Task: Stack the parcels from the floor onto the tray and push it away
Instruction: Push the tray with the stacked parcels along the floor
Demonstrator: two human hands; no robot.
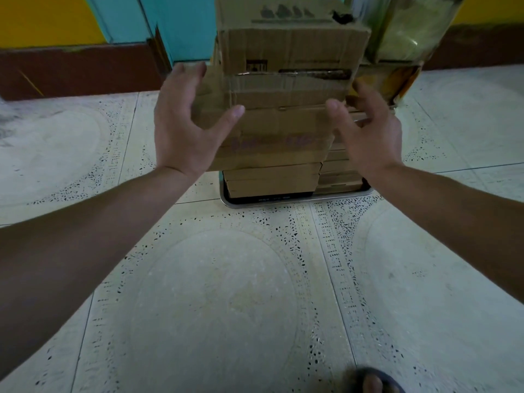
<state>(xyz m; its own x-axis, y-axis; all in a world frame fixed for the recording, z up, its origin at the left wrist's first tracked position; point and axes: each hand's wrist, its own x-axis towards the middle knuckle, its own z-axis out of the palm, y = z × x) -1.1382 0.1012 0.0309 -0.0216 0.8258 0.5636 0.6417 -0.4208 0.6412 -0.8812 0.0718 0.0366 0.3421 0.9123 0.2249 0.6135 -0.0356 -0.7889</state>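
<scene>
Head view: your left grip [184,129] is wide, fingers spread and thumb out, holding nothing. It is raised at the left side of the parcels [272,154], fingertips up by the stack's left edge and thumb across its near face. The blur there hides whether skin meets cardboard.

Your right grip [371,137] is wide too, fingers loosely bent and apart, with nothing in it. It sits at the right side of the stack, thumb pointing in over the near face, and contact is again unclear. Both forearms reach in from the near corners, and the stack stands between the two palms.

The parcels are flat cardboard boxes piled on the tray [297,202], which rests on the floor [226,279] straight ahead of you. Only the tray's near metal rim shows under the lowest boxes. A thinner pile stands on the right part of the tray, touching the main one. The top box [292,46] is taller than the rest and sits farther back. Just right of it stands a clear bag [408,32], its contents too blurred to name.

Beyond the stack are a teal door [184,26], a yellow wall [42,18] and a brown skirting [71,69]. A sandalled foot [373,382] shows at the near edge, right of centre.
</scene>
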